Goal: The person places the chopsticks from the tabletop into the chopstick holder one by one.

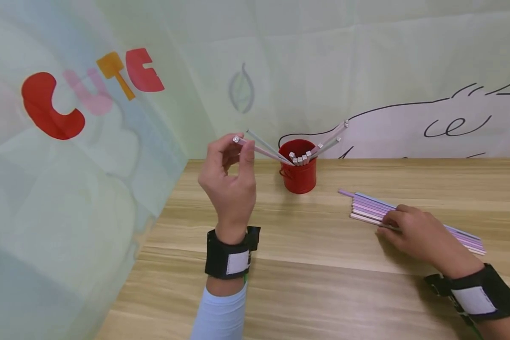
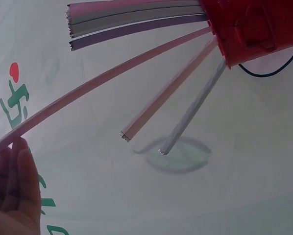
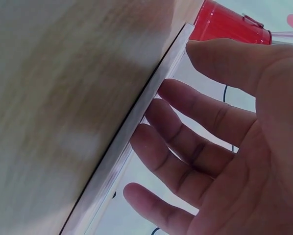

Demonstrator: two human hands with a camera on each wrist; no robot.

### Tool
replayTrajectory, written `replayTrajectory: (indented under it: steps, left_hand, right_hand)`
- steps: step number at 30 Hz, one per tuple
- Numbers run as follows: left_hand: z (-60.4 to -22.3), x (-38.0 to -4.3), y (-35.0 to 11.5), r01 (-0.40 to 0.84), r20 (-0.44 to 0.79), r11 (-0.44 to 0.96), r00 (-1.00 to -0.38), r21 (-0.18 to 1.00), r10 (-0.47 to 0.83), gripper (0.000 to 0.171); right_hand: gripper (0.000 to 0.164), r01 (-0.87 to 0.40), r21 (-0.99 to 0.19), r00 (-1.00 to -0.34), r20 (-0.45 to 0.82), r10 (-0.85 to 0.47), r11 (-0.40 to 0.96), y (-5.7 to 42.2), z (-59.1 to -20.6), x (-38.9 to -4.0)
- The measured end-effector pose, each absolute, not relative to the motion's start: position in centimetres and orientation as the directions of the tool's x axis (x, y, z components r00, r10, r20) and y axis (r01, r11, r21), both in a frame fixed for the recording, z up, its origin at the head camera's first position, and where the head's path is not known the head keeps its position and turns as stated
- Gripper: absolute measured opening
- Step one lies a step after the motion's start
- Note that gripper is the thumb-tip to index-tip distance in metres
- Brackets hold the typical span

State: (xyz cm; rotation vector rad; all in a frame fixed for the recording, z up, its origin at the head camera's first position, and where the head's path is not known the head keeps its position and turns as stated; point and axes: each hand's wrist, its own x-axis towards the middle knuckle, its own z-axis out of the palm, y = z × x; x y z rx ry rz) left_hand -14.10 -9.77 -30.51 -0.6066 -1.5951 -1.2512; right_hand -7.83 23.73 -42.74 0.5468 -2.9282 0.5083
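Observation:
Near the back wall my left hand [image 1: 231, 177] pinches the upper end of a slim pink stick [image 1: 261, 150] between thumb and fingers. The stick slants down into a small red bucket [image 1: 299, 178]. Several other pastel sticks [image 2: 173, 88] with silvery, crimped ends lean out of that bucket. To the right, my right hand [image 1: 420, 233] rests over a flat row of purple, pink, white and blue sticks [image 1: 371, 205] on the table. In the right wrist view, the loosely bent fingers [image 3: 161, 149] touch the row's edge, with the thumb tip close to it.
The wood-grain table [image 1: 306, 288] meets a pale printed sheet [image 1: 306, 71] behind the bucket. Another sheet at the left carries coloured letters [image 1: 53, 106]. Black wrist straps [image 1: 229, 255] sit on both arms.

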Motion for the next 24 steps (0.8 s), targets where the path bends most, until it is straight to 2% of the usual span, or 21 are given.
replayTrajectory:
  steps: [6,10,19,24]
  left_hand:
    - [-31.4,-14.3,-9.4,0.792,0.878,0.399,-0.473,0.462,-0.077,0.029]
    - [-31.8,-14.6,-9.1,0.775,0.867,0.442,-0.497,0.453,-0.017,0.028]
    - [-32.4,-14.8,-9.0,0.688,0.805,0.642,-0.565,0.338,0.182,0.017]
    - [-32.2,-14.5,-9.1,0.683,0.807,0.646,-0.565,0.341,0.173,0.019]
  right_hand:
    - [0.014,-0.393,-0.28,-0.916,0.201,-0.347,0.876,23.7,-42.8,-7.8]
    - [0.011,-0.408,-0.266,-0.908,0.222,-0.357,0.873,23.7,-42.9,-7.9]
    - [0.012,-0.403,-0.264,-0.91,0.215,-0.354,0.876,23.7,-42.9,-7.8]
    - [0.013,-0.401,-0.261,-0.911,0.213,-0.353,0.878,23.7,-42.9,-7.7]
